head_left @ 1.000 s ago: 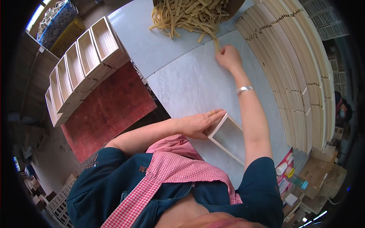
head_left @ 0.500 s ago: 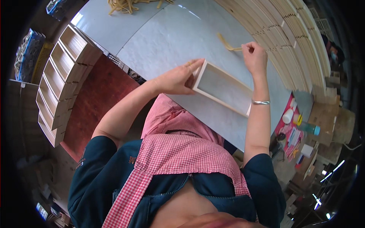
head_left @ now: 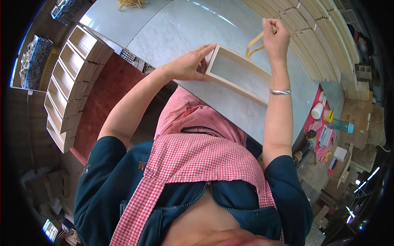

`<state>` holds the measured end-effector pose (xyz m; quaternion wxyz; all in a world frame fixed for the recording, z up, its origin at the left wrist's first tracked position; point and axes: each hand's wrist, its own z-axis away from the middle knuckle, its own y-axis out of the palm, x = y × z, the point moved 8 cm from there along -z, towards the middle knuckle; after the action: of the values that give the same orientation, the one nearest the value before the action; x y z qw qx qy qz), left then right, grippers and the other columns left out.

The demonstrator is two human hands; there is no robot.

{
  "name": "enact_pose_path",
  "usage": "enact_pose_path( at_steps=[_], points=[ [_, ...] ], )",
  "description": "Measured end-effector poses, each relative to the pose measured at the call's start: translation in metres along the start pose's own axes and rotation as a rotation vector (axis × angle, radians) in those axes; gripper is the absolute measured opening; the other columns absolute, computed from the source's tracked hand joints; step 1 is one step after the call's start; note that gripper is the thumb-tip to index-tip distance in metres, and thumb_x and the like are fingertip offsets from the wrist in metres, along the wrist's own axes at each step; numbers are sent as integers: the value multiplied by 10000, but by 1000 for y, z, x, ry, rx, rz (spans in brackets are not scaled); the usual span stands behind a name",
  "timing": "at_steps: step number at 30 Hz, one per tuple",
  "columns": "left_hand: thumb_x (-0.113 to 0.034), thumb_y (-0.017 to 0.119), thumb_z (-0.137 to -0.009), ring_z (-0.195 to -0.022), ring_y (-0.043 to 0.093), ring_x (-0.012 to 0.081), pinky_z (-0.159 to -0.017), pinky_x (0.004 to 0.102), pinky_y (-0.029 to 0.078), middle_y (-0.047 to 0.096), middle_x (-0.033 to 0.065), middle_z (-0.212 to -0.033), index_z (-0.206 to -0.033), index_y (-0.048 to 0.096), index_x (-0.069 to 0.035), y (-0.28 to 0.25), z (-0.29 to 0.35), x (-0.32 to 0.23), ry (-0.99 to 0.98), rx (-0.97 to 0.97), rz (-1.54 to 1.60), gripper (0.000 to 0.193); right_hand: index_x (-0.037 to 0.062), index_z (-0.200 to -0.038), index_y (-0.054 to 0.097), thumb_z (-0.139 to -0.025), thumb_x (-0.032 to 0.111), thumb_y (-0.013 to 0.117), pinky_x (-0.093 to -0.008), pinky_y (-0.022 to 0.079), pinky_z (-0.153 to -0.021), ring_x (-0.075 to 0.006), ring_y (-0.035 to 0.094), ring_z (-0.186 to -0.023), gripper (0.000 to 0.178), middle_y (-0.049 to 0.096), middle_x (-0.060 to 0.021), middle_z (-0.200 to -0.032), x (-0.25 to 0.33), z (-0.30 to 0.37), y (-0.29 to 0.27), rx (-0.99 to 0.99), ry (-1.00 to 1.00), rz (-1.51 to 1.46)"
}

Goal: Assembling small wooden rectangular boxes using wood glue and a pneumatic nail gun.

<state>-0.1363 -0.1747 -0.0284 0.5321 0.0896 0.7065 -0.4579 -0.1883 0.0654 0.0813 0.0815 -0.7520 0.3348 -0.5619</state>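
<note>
My left hand (head_left: 189,64) grips the left end of a shallow rectangular wooden frame (head_left: 236,88), thumb on the near side and fingers on the far side. The frame lies slantwise over the grey tabletop, which shows through its middle. Beyond the frame's right part, my right hand (head_left: 276,39) is closed in a pinch, raised above the table. From its fingers hangs a flat yellow rubber band (head_left: 253,44), bent in a loop by the frame's far rail. My right forearm hides the frame's right end.
Pale wooden pieces (head_left: 305,33) stand stacked in long rows at the far right. More yellow rubber bands (head_left: 132,4) lie at the far edge. Wooden boxes (head_left: 67,82) are stacked on the left beside a red-brown board (head_left: 107,88). Bottles (head_left: 341,125) and small items sit at right.
The rubber band has swung from pointing left and away to hanging in a loop near the frame. My right hand has drawn slightly rightward from the frame. The whole view has shifted a little.
</note>
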Motion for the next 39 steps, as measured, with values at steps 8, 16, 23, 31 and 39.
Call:
enact_pose_path(
  at_steps=[8,16,23,31,39],
  points=[
    [-65,844,-740,-913,692,263,-790,349,598,452,237,-1504,-1625,166,-42,1,1,6,-3,-2,70,1115,42,-957,687,-942,95,656,-283,458,-584,-121,527,-584,62,651,-9,-736,33,29,49,159,-134,-267],
    [24,832,-732,-794,646,212,-638,300,560,504,220,-1443,-1664,50,-97,4,0,12,-194,96,159,1222,47,-942,682,-903,62,650,-331,472,-565,-187,567,-563,53,682,-45,-731,38,66,79,430,-253,6],
    [43,838,-708,-763,646,212,-630,303,566,474,218,-1526,-1666,44,-115,4,3,13,-38,-18,144,1254,54,-872,687,-908,87,659,-330,445,-530,-193,528,-508,57,649,-21,-627,28,62,68,316,-147,213],
    [62,839,-688,-765,655,212,-637,299,578,465,221,-1548,-1669,22,-143,0,3,8,69,-106,140,1293,57,-877,700,-909,115,675,-314,421,-516,-162,491,-497,71,637,-4,-617,35,66,68,255,-173,129],
    [50,851,-665,-790,671,208,-622,285,578,541,200,-1426,-1641,172,-100,0,-3,1,-47,-8,147,1199,59,-972,752,-914,98,708,-274,375,-535,-97,431,-561,83,629,29,-686,37,93,88,533,-165,20]
  ],
)
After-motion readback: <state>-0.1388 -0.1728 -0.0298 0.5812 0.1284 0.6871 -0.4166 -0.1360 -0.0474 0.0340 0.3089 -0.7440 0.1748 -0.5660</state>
